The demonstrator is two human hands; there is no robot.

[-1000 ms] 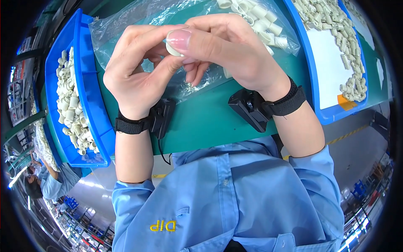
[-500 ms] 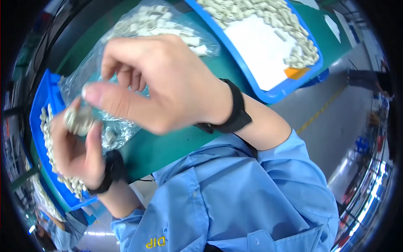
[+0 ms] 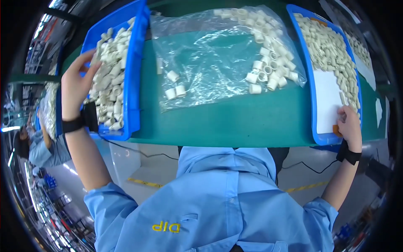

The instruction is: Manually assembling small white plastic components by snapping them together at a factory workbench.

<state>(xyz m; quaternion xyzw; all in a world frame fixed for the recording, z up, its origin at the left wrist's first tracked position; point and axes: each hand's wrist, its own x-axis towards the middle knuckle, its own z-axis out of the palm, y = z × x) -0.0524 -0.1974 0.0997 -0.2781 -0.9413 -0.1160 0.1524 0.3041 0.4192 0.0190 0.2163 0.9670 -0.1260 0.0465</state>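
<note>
My left hand [image 3: 77, 82] is over the outer side of the left blue bin [image 3: 133, 84], its fingertips near the pile of off-white plastic pipe fittings [image 3: 111, 77]. Thumb and fingers are apart, and nothing shows between them. At the near end of the right blue bin [image 3: 314, 105], my right hand [image 3: 350, 126] has its fingers curled in beside the greyish-white fittings [image 3: 342, 63] there. Whatever those fingertips hold, if anything, is hidden. Both wrists wear black bands.
Between the bins, a clear plastic bag [image 3: 197, 59] lies on the green tabletop [image 3: 210, 126]. White ring-like fittings [image 3: 273, 67] crowd its right side, with a few at its left. White sheet [image 3: 327, 98] lines the right bin. A co-worker [image 3: 42, 145] is at far left.
My hands were close together at the left, the left one holding a few fittings. Now they are wide apart, one at each bin, and the left has let go. The view has turned.
</note>
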